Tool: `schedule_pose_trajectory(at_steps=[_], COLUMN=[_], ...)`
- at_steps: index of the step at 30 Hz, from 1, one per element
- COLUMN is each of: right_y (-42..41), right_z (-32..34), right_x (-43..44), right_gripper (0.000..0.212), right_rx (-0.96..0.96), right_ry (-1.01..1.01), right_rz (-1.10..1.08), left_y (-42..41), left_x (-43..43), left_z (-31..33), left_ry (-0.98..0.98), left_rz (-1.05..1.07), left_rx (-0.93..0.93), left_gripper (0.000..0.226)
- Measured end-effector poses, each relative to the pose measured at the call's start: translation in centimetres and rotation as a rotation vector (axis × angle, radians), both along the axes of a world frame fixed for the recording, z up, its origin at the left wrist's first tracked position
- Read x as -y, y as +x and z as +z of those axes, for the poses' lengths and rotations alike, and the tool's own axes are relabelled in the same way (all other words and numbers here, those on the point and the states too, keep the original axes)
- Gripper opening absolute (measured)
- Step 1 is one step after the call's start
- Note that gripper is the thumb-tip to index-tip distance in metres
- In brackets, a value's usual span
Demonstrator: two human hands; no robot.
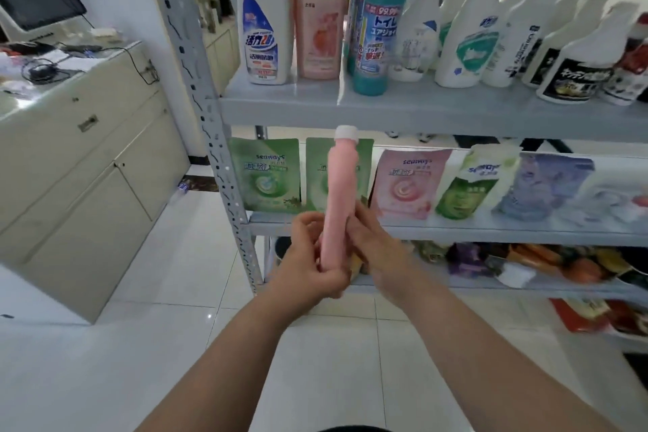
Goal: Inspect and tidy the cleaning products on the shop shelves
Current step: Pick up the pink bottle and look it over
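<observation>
A pink bottle (338,193) with a white cap stands upright, seen edge-on, in front of the middle shelf. My left hand (312,259) grips its lower part from the left, fingers curled round the base. My right hand (375,245) holds the bottle's right side, fingers laid along it. On the top shelf (420,105) stand a white toilet cleaner bottle (261,28), another pink bottle (321,21), teal bottles (377,31) and several white spray bottles (491,31).
The middle shelf (491,231) carries green (266,175), pink (406,186) and blue refill pouches (540,186). Lower shelves hold dark and red packs (561,266). The rack's perforated upright (207,109) is at left. A cream counter (80,158) with a monitor and cables stands further left.
</observation>
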State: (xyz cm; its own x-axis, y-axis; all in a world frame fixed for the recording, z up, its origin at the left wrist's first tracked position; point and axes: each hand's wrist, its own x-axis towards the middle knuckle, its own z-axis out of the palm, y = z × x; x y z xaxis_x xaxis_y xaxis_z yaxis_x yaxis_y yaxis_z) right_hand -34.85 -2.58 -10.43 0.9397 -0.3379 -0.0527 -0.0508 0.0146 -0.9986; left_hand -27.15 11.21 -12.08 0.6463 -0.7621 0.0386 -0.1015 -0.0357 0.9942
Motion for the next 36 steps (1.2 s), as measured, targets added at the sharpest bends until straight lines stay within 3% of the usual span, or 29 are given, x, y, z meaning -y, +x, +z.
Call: schedule_pose_trajectory(at_steps=[6, 8, 10, 14, 17, 19, 21, 23, 25, 28, 32, 36], right_y=[-4.8, -6.2, -7.5, -9.6, -11.0, -11.8, -12.5, -12.7, -13.1, -13.6, -13.7, -13.7], right_z=[-1.0, -1.7, -2.3, -2.1, -2.6, -3.1, -3.3, -3.4, -3.3, -2.8, -2.3, -1.9], right_x=[6.0, 7.5, 8.6, 9.7, 10.3, 10.9, 11.6, 12.3, 12.7, 12.6, 12.3, 12.3], right_gripper=[0.05, 0.03, 0.025, 0.064, 0.056, 0.054, 0.053, 0.038, 0.028, 0.044, 0.015, 0.019], right_rx=[0.062, 0.068, 0.073, -0.052, -0.084, -0.089, -0.089, -0.04, 0.004, 0.011, 0.051, 0.036], right_ry=[0.13, 0.193, 0.318, 0.602, 0.698, 0.683, 0.603, 0.474, 0.321, 0.228, 0.315, 0.289], right_rz=[-0.336, -0.362, -0.314, -0.152, -0.035, -0.035, -0.066, -0.131, -0.187, -0.243, -0.192, -0.189], left_y=[-5.7, -7.3, -9.0, -12.9, -15.6, -16.7, -17.2, -17.4, -17.5, -17.8, -17.9, -17.2], left_x=[5.5, 7.2, 8.6, 10.2, 10.9, 11.2, 11.3, 11.2, 11.2, 11.5, 12.0, 12.2], left_z=[-0.2, 0.5, 0.8, 1.3, 0.6, 0.2, 0.2, 0.2, 0.0, -0.1, 0.7, 1.1], left_ry=[-0.042, 0.033, 0.129, 0.013, -0.059, -0.058, -0.009, 0.044, 0.114, 0.153, 0.029, -0.001], left_rz=[0.109, 0.242, 0.343, 0.262, 0.082, 0.003, -0.021, 0.038, 0.134, 0.249, 0.323, 0.313], left_rx=[-0.423, -0.399, -0.4, -1.013, -1.262, -1.233, -1.08, -0.963, -0.824, -0.68, -0.818, -0.977], left_gripper=[0.031, 0.022, 0.025, 0.034, 0.041, 0.047, 0.064, 0.076, 0.073, 0.064, 0.056, 0.053])
